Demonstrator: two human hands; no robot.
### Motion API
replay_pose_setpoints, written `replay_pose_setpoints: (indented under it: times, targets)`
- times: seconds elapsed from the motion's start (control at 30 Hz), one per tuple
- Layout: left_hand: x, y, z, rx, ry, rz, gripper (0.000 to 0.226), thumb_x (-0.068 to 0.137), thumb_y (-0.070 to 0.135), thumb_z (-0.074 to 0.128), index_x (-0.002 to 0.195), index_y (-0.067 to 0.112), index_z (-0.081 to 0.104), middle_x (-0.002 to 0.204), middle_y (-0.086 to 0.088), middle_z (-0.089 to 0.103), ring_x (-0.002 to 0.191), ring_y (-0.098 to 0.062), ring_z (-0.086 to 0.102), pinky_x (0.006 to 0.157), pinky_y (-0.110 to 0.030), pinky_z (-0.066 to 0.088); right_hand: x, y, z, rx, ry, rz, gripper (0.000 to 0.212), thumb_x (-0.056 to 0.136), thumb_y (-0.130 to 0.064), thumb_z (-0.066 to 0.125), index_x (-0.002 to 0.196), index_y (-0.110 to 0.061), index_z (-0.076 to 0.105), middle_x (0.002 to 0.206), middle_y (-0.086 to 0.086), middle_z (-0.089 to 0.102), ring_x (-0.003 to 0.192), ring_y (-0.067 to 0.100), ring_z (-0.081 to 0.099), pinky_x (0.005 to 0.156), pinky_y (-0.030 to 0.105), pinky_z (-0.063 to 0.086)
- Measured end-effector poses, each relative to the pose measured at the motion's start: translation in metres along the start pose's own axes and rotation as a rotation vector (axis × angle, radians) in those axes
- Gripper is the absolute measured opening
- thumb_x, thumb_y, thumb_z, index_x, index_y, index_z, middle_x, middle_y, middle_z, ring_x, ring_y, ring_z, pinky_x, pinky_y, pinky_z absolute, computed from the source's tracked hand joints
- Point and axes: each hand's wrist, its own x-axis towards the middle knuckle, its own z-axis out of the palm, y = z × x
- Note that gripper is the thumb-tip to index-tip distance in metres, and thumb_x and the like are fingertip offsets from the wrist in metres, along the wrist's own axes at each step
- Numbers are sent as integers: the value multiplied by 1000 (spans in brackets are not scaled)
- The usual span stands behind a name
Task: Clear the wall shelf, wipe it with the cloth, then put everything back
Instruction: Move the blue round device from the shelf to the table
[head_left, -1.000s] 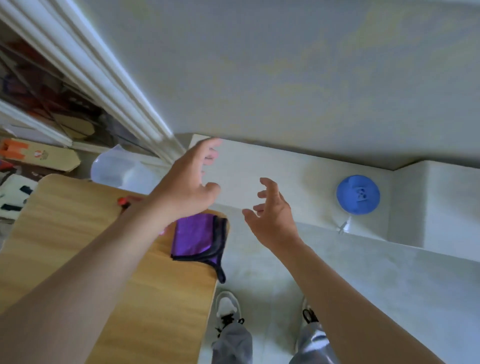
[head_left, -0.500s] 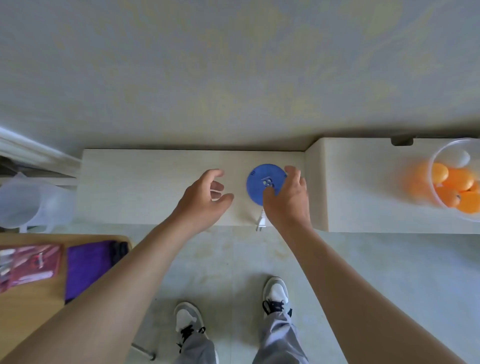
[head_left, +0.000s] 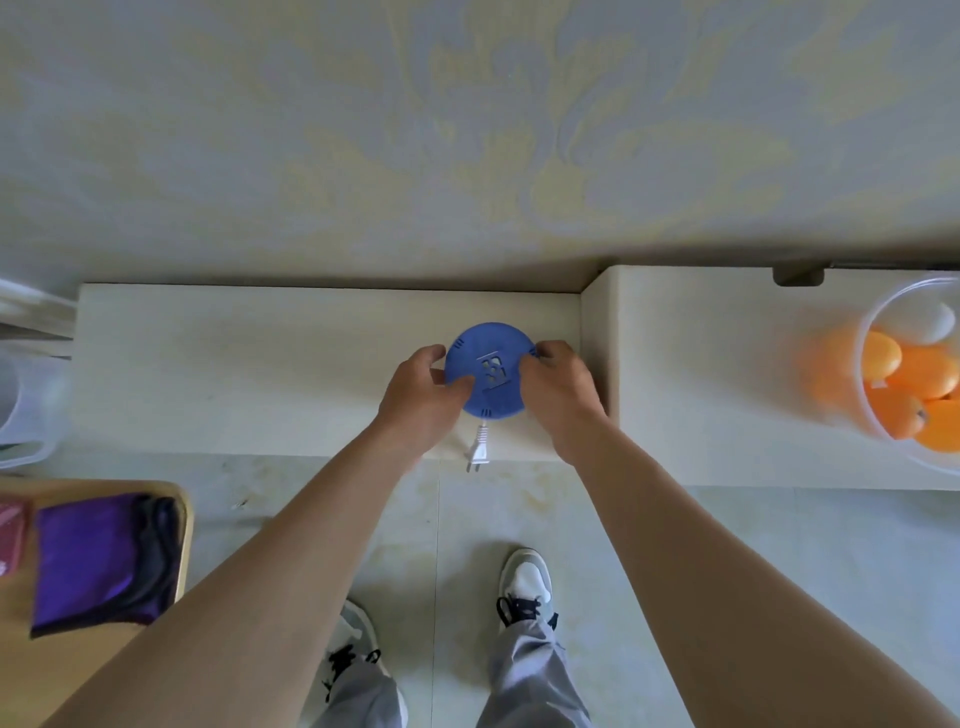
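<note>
As the round blue plastic disc (head_left: 491, 371) sits on the pale cream wall shelf (head_left: 260, 374), left hand (head_left: 423, 400) and right hand (head_left: 558, 395) curl fingers round its rim: clearing unfinished, wiping and restocking pending, folded purple cloth (head_left: 98, 561) below the shelf's left end.

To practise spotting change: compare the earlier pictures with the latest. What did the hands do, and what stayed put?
The left hand moved right and gripped the blue disc, joining the right hand already on it. The disc stayed on the shelf, its plug at the edge; the purple cloth lies untouched.
</note>
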Motion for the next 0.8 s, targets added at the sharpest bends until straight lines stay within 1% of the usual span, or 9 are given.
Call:
replay_pose_setpoints:
  times: [0.03, 0.07, 0.13, 0.2, 0.27, 0.37, 0.47, 0.63, 0.8]
  targets:
    - [1, -1, 1, -5, -3, 2, 37, 74, 30, 61, 111, 32, 64, 103, 4, 73, 98, -24, 70, 92, -53, 56, 0, 1, 1, 16, -1, -13, 14, 97, -18, 43, 100, -13, 56, 80, -1, 51, 65, 16, 44, 53, 26, 32]
    - [0, -1, 1, -19, -4, 7, 26, 73, 28, 60, 97, 35, 65, 100, 3, 75, 96, -25, 71, 91, -54, 56, 1, 2, 2, 33, -1, -20, 16, 97, -19, 44, 103, -13, 57, 83, -1, 53, 68, 17, 47, 55, 26, 34]
    - [1, -2, 1, -65, -3, 12, 17, 79, 22, 62, 89, 34, 64, 98, 1, 75, 96, -28, 72, 91, -55, 56, 0, 2, 4, 69, 4, -23, 17, 98, -20, 45, 103, -12, 59, 85, 0, 56, 72, 19, 51, 58, 27, 40]
    - [-1, -2, 1, -113, -9, 6, 22, 89, 11, 62, 91, 32, 63, 98, -2, 75, 96, -30, 72, 91, -54, 57, 0, 3, 5, 85, 8, -24, 18, 98, -20, 46, 103, -11, 60, 87, 3, 60, 75, 22, 54, 62, 32, 47]
    - [-2, -2, 0, -174, -16, -13, 24, 92, 5, 59, 95, 28, 63, 99, -5, 76, 97, -30, 72, 91, -51, 58, -3, 3, 6, 85, 20, -40, 16, 98, -22, 48, 103, -14, 60, 91, 5, 63, 79, 25, 58, 69, 39, 54]
    - [-6, -3, -7, -233, -30, -30, 25, 92, 3, 59, 110, 20, 63, 101, -4, 75, 95, -26, 74, 89, -42, 60, -9, 4, 8, 96, 33, -48, 14, 98, -25, 50, 107, -20, 58, 94, 1, 64, 88, 27, 64, 80, 46, 58]
    - [-16, -4, -20, -252, -31, -30, 33, 92, 6, 62, 123, 15, 60, 105, -4, 74, 92, -23, 74, 85, -39, 61, -21, 0, 11, 97, 15, -54, 19, 97, -27, 51, 114, -24, 57, 99, 1, 65, 94, 26, 65, 84, 48, 59]
    - [-43, -4, -45, -278, -1, -23, 33, 90, 9, 66, 121, 18, 60, 109, -8, 70, 91, -24, 75, 82, -39, 62, -48, -8, 16, 97, -12, -76, 26, 96, -30, 52, 121, -24, 57, 103, 0, 65, 96, 24, 66, 87, 49, 58]
    - [-76, -8, -71, -312, 54, -9, 28, 89, 9, 68, 114, 20, 63, 108, -11, 70, 90, -26, 75, 84, -44, 62, -78, -22, 24, 68, -70, -122, 24, 95, -33, 55, 117, -24, 58, 101, 0, 66, 95, 24, 66, 85, 50, 59]
